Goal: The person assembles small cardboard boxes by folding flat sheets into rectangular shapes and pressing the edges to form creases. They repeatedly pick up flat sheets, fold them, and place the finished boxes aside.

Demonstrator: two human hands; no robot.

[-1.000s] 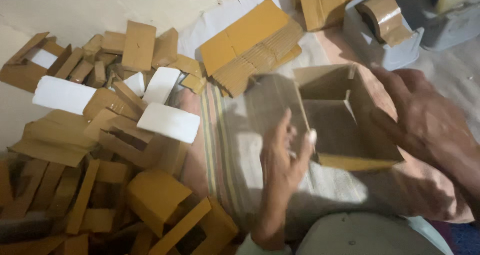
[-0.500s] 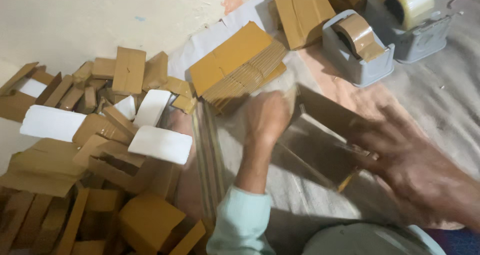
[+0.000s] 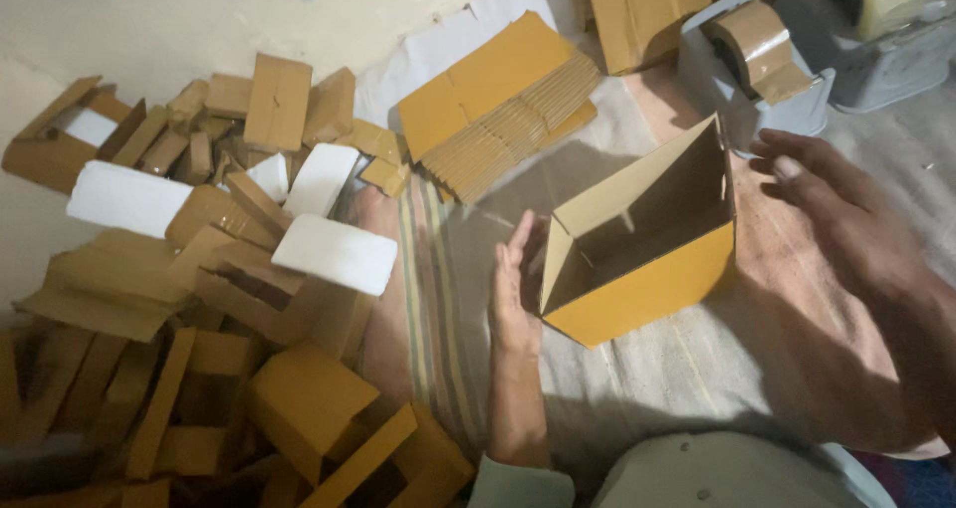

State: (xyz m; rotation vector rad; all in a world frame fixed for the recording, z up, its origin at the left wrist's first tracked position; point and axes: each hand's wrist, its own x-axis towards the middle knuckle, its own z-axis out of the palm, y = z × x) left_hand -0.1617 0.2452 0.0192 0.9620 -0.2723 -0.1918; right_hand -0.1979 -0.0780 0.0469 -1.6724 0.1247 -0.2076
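Head view: left hand (image 3: pixel 515 289) flat against open box (image 3: pixel 642 239).

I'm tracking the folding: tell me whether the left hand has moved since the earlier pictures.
Yes. The left hand has come down from near the stack of flat cardboard to the open box's left side, away from the stack.

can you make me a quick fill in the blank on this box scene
1. The left hand is held flat against the open ____.
2. The right hand is open beside the box and holds ____.
3. The tape dispenser carries a roll of ____ tape.

Missing words: box; nothing; brown
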